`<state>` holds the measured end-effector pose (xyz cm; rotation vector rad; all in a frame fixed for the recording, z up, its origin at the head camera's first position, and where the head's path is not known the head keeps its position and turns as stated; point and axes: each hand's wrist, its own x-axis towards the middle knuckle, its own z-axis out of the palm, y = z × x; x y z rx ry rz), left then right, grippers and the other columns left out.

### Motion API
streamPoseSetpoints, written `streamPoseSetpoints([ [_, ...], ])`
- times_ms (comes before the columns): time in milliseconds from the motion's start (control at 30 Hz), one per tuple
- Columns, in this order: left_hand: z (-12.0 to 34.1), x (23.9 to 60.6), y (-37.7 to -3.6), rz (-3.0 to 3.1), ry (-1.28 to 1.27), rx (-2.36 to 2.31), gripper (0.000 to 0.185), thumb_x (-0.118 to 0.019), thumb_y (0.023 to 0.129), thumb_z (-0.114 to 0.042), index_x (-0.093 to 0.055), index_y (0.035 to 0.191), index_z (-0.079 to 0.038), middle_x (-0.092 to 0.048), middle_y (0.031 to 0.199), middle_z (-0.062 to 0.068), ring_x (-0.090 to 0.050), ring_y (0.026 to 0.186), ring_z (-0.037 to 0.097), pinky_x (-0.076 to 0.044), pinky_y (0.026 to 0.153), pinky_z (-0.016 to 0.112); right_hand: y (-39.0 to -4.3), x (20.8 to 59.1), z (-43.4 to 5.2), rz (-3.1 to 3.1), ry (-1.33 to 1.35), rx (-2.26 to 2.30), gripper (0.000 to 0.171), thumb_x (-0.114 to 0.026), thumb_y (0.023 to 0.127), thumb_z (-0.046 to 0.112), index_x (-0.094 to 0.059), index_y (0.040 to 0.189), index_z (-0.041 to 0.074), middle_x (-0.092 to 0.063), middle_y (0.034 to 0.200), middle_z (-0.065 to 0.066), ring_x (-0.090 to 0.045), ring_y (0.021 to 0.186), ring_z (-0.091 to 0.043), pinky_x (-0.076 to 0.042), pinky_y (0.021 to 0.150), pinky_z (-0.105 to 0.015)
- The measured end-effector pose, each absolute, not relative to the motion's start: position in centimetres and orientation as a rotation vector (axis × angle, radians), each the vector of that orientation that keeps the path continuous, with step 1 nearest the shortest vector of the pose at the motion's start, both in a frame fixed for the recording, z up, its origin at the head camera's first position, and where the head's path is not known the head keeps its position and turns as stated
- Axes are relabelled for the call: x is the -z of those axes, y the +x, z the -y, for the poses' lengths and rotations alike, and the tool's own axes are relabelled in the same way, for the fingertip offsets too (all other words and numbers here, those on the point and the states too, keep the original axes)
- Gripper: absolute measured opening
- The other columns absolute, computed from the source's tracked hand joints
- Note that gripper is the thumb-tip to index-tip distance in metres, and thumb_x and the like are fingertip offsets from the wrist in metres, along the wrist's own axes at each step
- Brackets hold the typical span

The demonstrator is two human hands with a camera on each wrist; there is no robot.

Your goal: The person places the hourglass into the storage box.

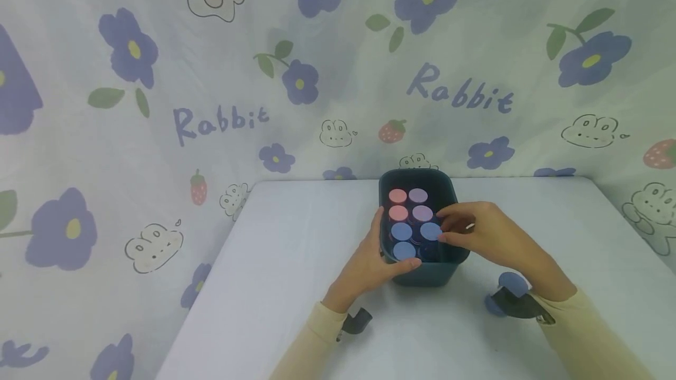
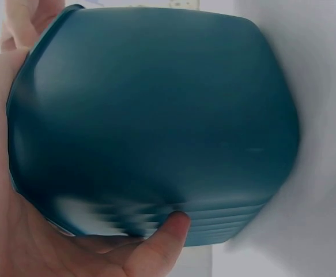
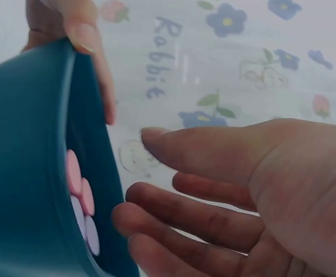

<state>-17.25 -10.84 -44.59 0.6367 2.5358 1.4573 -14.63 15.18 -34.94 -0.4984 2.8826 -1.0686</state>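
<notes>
A deep dark-teal bin (image 1: 425,274) with rounded corners stands on the table. My left hand (image 1: 364,260) grips its near-left corner, the thumb over the near rim; in the left wrist view the fingers lie against the bin's wall (image 2: 156,115). Inside are round flat-topped pieces: pink ones (image 1: 398,213), purple ones (image 1: 422,213) and blue ones (image 1: 401,231). My right hand (image 1: 486,230) is at the bin's right rim, its fingertips beside a blue piece (image 1: 431,231). In the right wrist view the thumb and fingers (image 3: 185,216) are apart and slightly bent, with nothing between them.
Two more blue round pieces (image 1: 512,282) lie on the white table (image 1: 296,251) by the right wrist, partly hidden by its dark strap (image 1: 520,305). Behind the table hangs a curtain (image 1: 348,75) with flowers and rabbits. Another dark strap (image 1: 357,322) is at the left wrist.
</notes>
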Motion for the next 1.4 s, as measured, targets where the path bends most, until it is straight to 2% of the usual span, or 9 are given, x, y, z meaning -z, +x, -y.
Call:
streamPoseSetpoints([
  [200, 10.9, 44.6, -17.3, -2.533, 0.623, -1.458, 0.123, -0.077, 0.079, -0.07, 0.001, 0.166, -0.034, -0.027, 0.171, -0.008, -0.04, 0.152, 0.025, -0.037, 0.121, 0.062, -13.3, 34.7, -18.0, -2.969, -0.422, 1.083, 0.046, -0.08, 0.092, 0.033, -0.069, 0.13, 0.01, -0.077, 0.108, -0.002, -0.071, 0.101, -0.018, -0.062, 0.083, -0.023],
  [367, 10.9, 44.6, -17.3, -2.529, 0.621, -1.46, 0.123, -0.077, 0.078, -0.07, 0.002, 0.166, -0.036, -0.026, 0.171, -0.009, -0.04, 0.152, 0.023, -0.038, 0.121, 0.062, -12.1, 35.7, -21.0, -3.018, -0.373, 1.124, 0.045, -0.078, 0.093, 0.031, -0.066, 0.133, 0.013, -0.076, 0.112, -0.005, -0.067, 0.096, 0.0, -0.057, 0.078, -0.014],
  [467, 10.9, 44.6, -17.3, -2.529, 0.614, -1.454, 0.123, -0.077, 0.078, -0.07, 0.002, 0.166, -0.036, -0.027, 0.171, -0.009, -0.04, 0.151, 0.021, -0.039, 0.12, 0.062, -11.2, 36.8, -22.7, -3.033, -0.365, 1.197, 0.044, -0.079, 0.093, 0.025, -0.065, 0.134, 0.013, -0.076, 0.11, 0.003, -0.064, 0.093, 0.01, -0.056, 0.076, -0.012],
  [700, 10.8, 44.5, -17.3, -2.524, 0.622, -1.462, 0.122, -0.077, 0.079, -0.068, 0.001, 0.166, -0.035, -0.029, 0.17, -0.011, -0.041, 0.15, 0.018, -0.04, 0.12, 0.061, -9.6, 39.6, -25.3, -3.094, -0.337, 1.335, 0.051, -0.081, 0.089, 0.012, -0.063, 0.136, 0.01, -0.066, 0.106, 0.028, -0.063, 0.093, 0.015, -0.051, 0.077, -0.003],
  [933, 10.8, 44.5, -17.3, -2.522, 0.628, -1.463, 0.121, -0.078, 0.08, -0.067, 0.001, 0.166, -0.035, -0.028, 0.17, -0.012, -0.04, 0.15, 0.017, -0.039, 0.12, 0.061, -8.3, 42.2, -26.1, -3.115, -0.27, 1.384, 0.055, -0.081, 0.089, 0.012, -0.059, 0.139, 0.004, -0.06, 0.11, 0.035, -0.06, 0.097, 0.021, -0.05, 0.078, -0.001],
  [1267, 10.8, 44.6, -17.4, -2.533, 0.606, -1.448, 0.122, -0.078, 0.08, -0.067, 0.002, 0.166, -0.035, -0.025, 0.171, -0.012, -0.038, 0.152, 0.017, -0.037, 0.121, 0.062, -7.1, 45.5, -26.0, -2.969, -0.257, 1.389, 0.062, -0.081, 0.09, 0.017, -0.054, 0.144, 0.005, -0.05, 0.122, 0.044, -0.049, 0.111, 0.028, -0.053, 0.082, -0.004],
  [1300, 10.8, 44.7, -17.4, -2.535, 0.6, -1.444, 0.122, -0.078, 0.079, -0.067, 0.002, 0.166, -0.035, -0.024, 0.171, -0.012, -0.038, 0.152, 0.017, -0.037, 0.121, 0.062, -7.1, 45.6, -25.8, -2.948, -0.231, 1.376, 0.064, -0.082, 0.09, 0.019, -0.053, 0.145, 0.005, -0.055, 0.127, 0.037, -0.047, 0.11, 0.029, -0.053, 0.083, -0.004],
  [1333, 10.8, 44.7, -17.4, -2.536, 0.595, -1.442, 0.122, -0.078, 0.079, -0.068, 0.002, 0.166, -0.035, -0.024, 0.171, -0.012, -0.038, 0.152, 0.018, -0.037, 0.121, 0.062, -7.0, 45.7, -25.7, -2.929, -0.217, 1.376, 0.065, -0.082, 0.089, 0.021, -0.053, 0.145, 0.005, -0.055, 0.127, 0.037, -0.046, 0.11, 0.029, -0.053, 0.083, -0.005],
  [1400, 10.8, 44.7, -17.4, -2.536, 0.596, -1.444, 0.122, -0.078, 0.079, -0.068, 0.002, 0.166, -0.035, -0.024, 0.171, -0.012, -0.037, 0.152, 0.018, -0.036, 0.121, 0.062, -6.9, 45.9, -25.4, -2.889, -0.173, 1.355, 0.068, -0.083, 0.088, 0.024, -0.052, 0.145, 0.004, -0.063, 0.135, 0.019, -0.044, 0.11, 0.031, -0.054, 0.083, -0.006],
])
